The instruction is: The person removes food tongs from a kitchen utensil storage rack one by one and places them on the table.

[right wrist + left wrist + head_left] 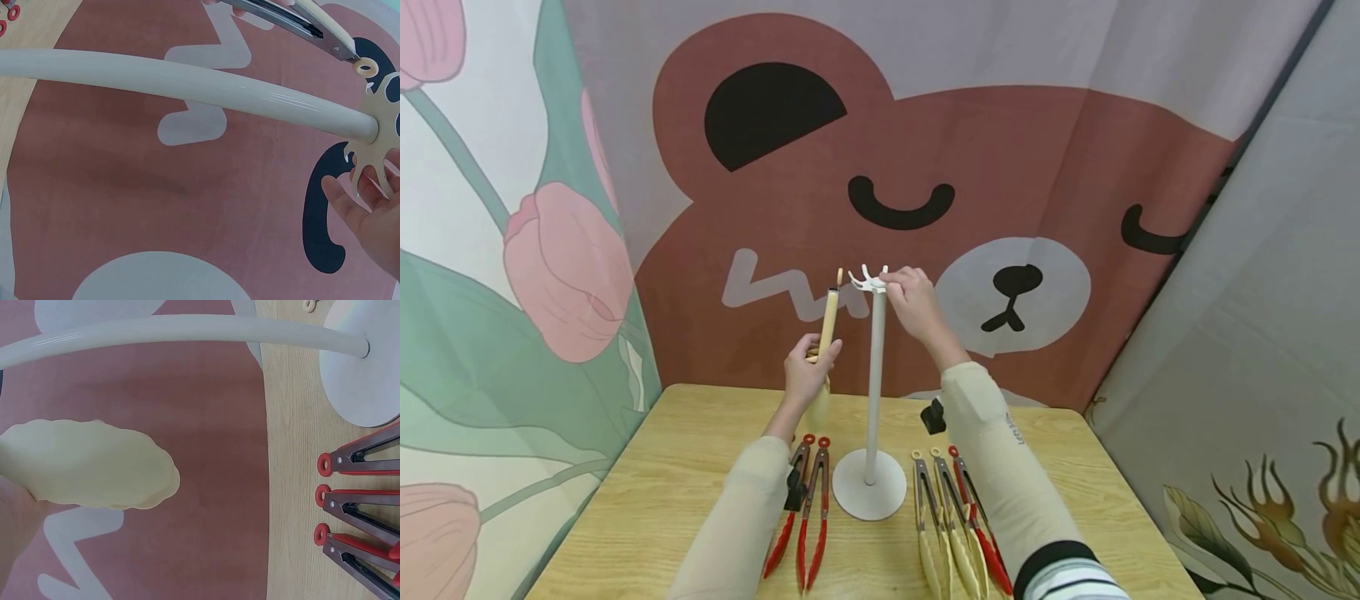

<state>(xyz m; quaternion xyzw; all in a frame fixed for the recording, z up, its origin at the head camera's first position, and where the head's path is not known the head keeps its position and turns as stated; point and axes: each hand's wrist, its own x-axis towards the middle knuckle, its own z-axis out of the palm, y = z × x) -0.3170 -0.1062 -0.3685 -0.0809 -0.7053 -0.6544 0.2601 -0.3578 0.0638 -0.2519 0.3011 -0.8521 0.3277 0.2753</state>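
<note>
My left hand (808, 371) grips a pair of cream tongs (829, 321) around the handles. The tongs stand upright with the hanging ring on top, close beside the hooks but apart from them. Their scalloped cream tip (87, 464) hangs below the hand. A white stand (876, 375) rises from a round base, topped by a rack of curved hooks (868, 282). With its fingertips, my right hand (916, 302) holds the right side of the hook rack. In the right wrist view, the fingers (340, 199) lie partly behind the hooks.
Several red tongs (818, 508) lie left of the base on the wooden table (647, 492). Right of it lie cream tongs (934, 525) and red-tipped tongs (981, 525), partly under the right sleeve. A bear-print curtain (1000, 183) hangs behind the table.
</note>
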